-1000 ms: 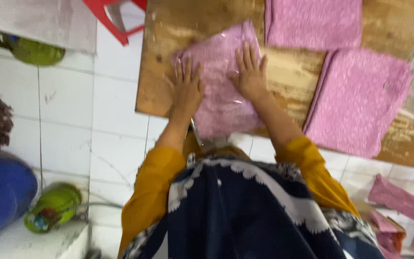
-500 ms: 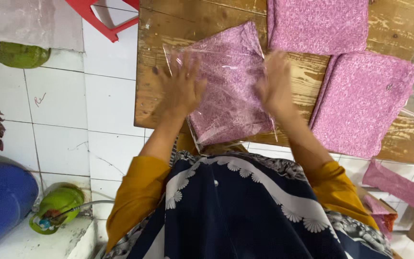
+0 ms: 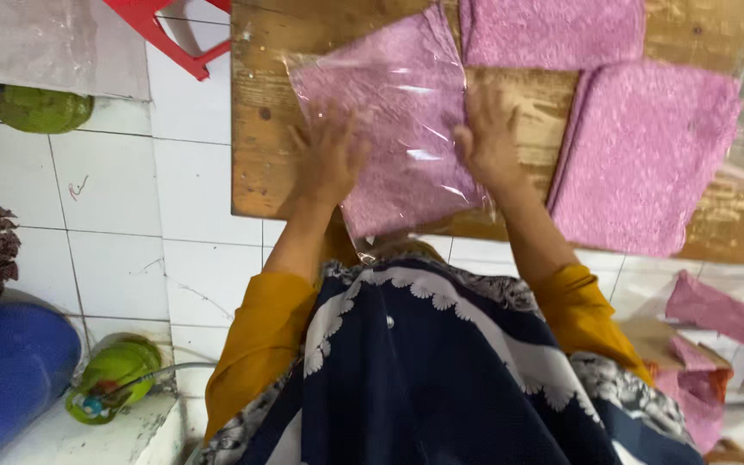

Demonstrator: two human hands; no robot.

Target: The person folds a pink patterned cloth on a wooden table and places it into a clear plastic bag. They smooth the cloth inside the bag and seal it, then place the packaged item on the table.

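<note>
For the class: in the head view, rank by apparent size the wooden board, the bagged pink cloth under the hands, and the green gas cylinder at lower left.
1. wooden board, though its edges are cut off.
2. bagged pink cloth.
3. green gas cylinder, smallest, partly hidden.

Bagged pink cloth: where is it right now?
In the head view, the bagged pink cloth lies on the wooden board, upper centre, under the left hand and right hand, left of two unbagged pink cloth stacks.
</note>
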